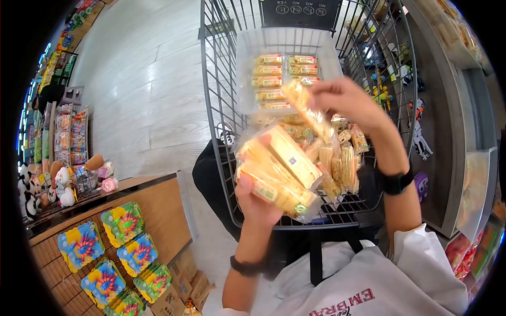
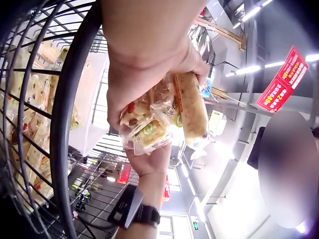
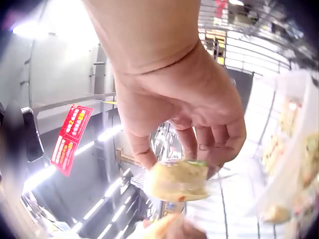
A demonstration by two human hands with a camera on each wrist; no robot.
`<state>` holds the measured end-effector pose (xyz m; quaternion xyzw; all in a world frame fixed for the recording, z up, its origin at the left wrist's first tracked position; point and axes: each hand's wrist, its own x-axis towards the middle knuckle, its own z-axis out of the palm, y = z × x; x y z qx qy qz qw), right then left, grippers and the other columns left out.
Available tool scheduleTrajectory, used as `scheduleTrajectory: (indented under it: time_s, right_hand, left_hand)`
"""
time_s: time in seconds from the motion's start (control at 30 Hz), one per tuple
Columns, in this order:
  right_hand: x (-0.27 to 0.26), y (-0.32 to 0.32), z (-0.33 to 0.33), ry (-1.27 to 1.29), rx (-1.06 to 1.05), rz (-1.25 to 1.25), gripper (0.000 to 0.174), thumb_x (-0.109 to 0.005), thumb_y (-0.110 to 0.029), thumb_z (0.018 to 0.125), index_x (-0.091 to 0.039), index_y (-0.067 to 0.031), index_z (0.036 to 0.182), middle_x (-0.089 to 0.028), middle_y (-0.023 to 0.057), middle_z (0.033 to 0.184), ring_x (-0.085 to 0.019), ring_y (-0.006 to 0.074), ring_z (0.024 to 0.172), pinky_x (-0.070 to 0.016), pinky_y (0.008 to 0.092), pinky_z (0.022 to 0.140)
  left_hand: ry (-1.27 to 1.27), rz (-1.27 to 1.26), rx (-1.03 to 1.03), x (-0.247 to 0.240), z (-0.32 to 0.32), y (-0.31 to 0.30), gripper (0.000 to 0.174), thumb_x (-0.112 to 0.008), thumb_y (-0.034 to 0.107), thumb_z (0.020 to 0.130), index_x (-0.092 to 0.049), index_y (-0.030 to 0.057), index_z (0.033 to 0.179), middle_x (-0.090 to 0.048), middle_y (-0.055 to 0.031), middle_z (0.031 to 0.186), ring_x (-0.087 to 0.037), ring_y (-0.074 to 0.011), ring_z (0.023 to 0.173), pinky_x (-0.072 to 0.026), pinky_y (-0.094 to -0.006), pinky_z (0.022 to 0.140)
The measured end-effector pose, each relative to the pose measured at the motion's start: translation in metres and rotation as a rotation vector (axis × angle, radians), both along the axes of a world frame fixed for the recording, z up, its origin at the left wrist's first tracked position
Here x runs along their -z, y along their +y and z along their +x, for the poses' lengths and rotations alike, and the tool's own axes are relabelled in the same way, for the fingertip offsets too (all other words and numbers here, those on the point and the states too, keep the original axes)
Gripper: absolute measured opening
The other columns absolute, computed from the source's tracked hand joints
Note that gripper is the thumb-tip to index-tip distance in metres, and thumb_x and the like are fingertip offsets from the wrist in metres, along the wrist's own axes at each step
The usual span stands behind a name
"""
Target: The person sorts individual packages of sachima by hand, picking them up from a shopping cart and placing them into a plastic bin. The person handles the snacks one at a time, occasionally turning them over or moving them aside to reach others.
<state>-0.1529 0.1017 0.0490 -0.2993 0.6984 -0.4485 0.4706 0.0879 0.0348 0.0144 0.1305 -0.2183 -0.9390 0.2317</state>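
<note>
My left hand (image 1: pixel 259 206) grips several long snack bars in clear wrappers (image 1: pixel 289 152), fanned out over the near end of the shopping cart (image 1: pixel 213 100). One of them turns a pale side with a small dark square code upward. With bent fingers my right hand (image 1: pixel 350 102) pinches a single wrapped snack bar (image 1: pixel 303 102), tilted and slightly blurred, above the cart. In the right wrist view this wrapped snack bar (image 3: pixel 179 180) sits between thumb and fingertips. Beyond it in the cart is a translucent white bin (image 1: pixel 246 47) with wrapped bars (image 1: pixel 269 81) laid in two columns.
Loose wrapped bars (image 1: pixel 345 163) are heaped in the cart on the near side of the bin. A grey shelf unit (image 1: pixel 448 131) runs along the right. At lower left, colourful packs (image 1: pixel 81 245) lie on a wooden display (image 1: pixel 163 210). Pale floor (image 1: pixel 168 68) stretches out on the left.
</note>
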Motion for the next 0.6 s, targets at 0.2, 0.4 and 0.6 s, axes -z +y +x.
scheduleTrajectory:
  time_s: [0.2, 0.4, 0.6]
  right_hand:
    - [0.049, -0.07, -0.077, 1.084, -0.33, 0.271, 0.037, -0.079, -0.024, 0.067, -0.071, 0.0005, 0.093, -0.071, 0.0121, 0.08, -0.067, 0.0258, 0.068, -0.053, 0.0367, 0.061]
    - [0.135, -0.092, -0.078, 1.128, -0.821, 0.545, 0.034, -0.078, -0.015, 0.061, -0.069, -0.0049, 0.091, -0.069, 0.0155, 0.092, -0.067, 0.034, 0.085, -0.0541, 0.0433, 0.073]
    - [0.196, -0.112, -0.08, 1.271, -0.942, 0.531, 0.031, -0.076, -0.002, 0.063, -0.068, -0.0008, 0.093, -0.067, 0.0195, 0.097, -0.066, 0.0357, 0.095, -0.0543, 0.0435, 0.075]
  left_hand:
    - [-0.061, 0.129, 0.055, -0.004, 0.017, 0.012, 0.082, -0.067, 0.053, 0.079, -0.04, 0.0048, 0.141, -0.042, -0.0168, 0.142, -0.044, -0.0316, 0.13, -0.0404, -0.0478, 0.106]
    - [-0.079, 0.238, 0.029, -0.002, 0.017, 0.005, 0.082, -0.065, 0.051, 0.079, -0.039, 0.0059, 0.142, -0.041, -0.0179, 0.142, -0.044, -0.0324, 0.13, -0.039, -0.0487, 0.107]
    - [-0.124, 0.338, 0.004, 0.001, 0.014, 0.005, 0.083, -0.063, 0.051, 0.078, -0.037, 0.0076, 0.144, -0.04, -0.0175, 0.144, -0.041, -0.0331, 0.132, -0.035, -0.0489, 0.11]
